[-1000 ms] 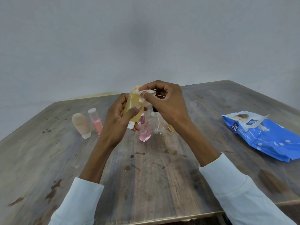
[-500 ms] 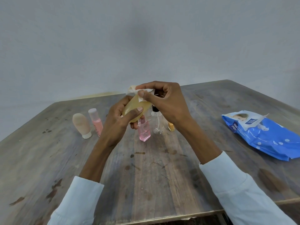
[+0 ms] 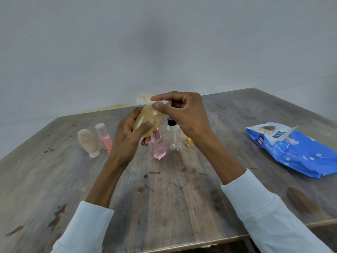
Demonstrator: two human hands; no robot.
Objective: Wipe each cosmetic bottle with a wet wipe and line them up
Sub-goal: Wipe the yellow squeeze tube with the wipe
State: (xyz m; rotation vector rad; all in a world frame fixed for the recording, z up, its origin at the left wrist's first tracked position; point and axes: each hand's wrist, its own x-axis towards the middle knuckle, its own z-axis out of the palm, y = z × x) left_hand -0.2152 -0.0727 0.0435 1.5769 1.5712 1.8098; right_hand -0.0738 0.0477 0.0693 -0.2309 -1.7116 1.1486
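My left hand (image 3: 130, 136) grips a yellow translucent bottle (image 3: 145, 120) above the table, thumb across its front. My right hand (image 3: 184, 114) pinches a stained white wet wipe (image 3: 145, 100) against the bottle's upper end. Behind the hands stand a pink square bottle (image 3: 159, 148), a clear spray bottle with a black cap (image 3: 173, 136) and a small orange bottle (image 3: 189, 142). To the left stand a beige tube on its white cap (image 3: 87, 140) and a pink bottle (image 3: 105, 137).
A blue pack of wet wipes (image 3: 299, 152) lies at the right with its flap open. The wooden table (image 3: 164, 198) is stained, its front edge close to me. A plain grey wall rises behind.
The yellow bottle has tipped further over in my left hand, and my thumb now lies across it. My right hand has drawn the wipe up to the bottle's upper end.
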